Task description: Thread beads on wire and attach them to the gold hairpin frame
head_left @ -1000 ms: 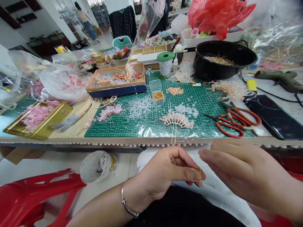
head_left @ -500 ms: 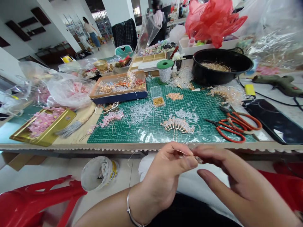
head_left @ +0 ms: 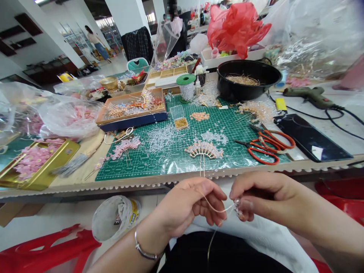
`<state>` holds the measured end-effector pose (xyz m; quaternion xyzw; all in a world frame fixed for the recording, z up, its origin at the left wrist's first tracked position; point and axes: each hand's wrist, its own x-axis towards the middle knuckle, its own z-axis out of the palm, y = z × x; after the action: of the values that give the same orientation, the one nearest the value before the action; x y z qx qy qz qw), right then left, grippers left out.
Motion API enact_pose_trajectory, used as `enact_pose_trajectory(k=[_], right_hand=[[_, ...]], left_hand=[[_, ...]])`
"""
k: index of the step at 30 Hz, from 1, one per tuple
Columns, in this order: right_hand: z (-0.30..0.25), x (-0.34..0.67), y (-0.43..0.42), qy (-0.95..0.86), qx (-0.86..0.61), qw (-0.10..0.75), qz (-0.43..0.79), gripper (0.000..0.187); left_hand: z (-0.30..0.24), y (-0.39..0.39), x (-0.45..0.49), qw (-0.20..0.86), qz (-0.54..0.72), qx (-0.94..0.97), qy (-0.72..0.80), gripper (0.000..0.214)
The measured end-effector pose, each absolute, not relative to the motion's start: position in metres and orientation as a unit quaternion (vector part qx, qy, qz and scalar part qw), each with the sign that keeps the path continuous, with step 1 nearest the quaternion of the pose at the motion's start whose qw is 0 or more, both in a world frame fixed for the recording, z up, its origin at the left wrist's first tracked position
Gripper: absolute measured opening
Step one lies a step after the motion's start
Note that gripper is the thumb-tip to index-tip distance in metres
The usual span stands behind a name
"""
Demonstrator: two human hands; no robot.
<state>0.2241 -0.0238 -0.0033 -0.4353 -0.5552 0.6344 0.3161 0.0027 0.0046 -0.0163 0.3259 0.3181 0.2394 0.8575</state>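
Below the table's front edge, over my lap, my left hand (head_left: 187, 206) is closed in a pinch on a thin wire (head_left: 214, 207). The wire curves across to my right hand (head_left: 257, 197), whose fingers are closed on its other end with small clear beads at the tips. A loose length of wire hangs down between my knees. On the green cutting mat (head_left: 159, 159) just above my hands lies a fan-shaped beaded hair comb (head_left: 203, 150), untouched.
Red-handled scissors (head_left: 263, 146) and a black phone (head_left: 308, 138) lie right of the mat. A black pot (head_left: 247, 77), a glue gun (head_left: 307, 94), bead trays (head_left: 132, 106), a gold tin (head_left: 36, 167) and plastic bags crowd the table. A white tub (head_left: 115, 216) stands on the floor by a red chair.
My hands have drawn slightly apart, so the wire now bows in a loop between them. The view has tilted right.
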Motion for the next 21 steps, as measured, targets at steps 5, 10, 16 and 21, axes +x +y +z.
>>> enact_pose_trajectory(k=[5, 10, 16, 21], right_hand=[[0.015, 0.231, -0.015, -0.68, -0.468, 0.154, 0.543, 0.012], [0.03, 0.231, -0.008, -0.722, -0.478, 0.122, 0.485, 0.013], [0.036, 0.234, -0.004, -0.747, -0.449, 0.161, 0.464, 0.015], [0.031, 0.234, -0.009, -0.746, -0.45, 0.22, 0.439, 0.014]], left_hand=[[0.0, 0.026, 0.003, 0.856, 0.053, 0.427, 0.286, 0.046], [0.005, 0.033, 0.01, 0.847, 0.025, 0.449, 0.282, 0.034], [-0.011, 0.025, 0.016, 0.918, 0.028, 0.323, 0.23, 0.038], [-0.008, 0.03, 0.017, 0.906, 0.008, 0.341, 0.249, 0.028]])
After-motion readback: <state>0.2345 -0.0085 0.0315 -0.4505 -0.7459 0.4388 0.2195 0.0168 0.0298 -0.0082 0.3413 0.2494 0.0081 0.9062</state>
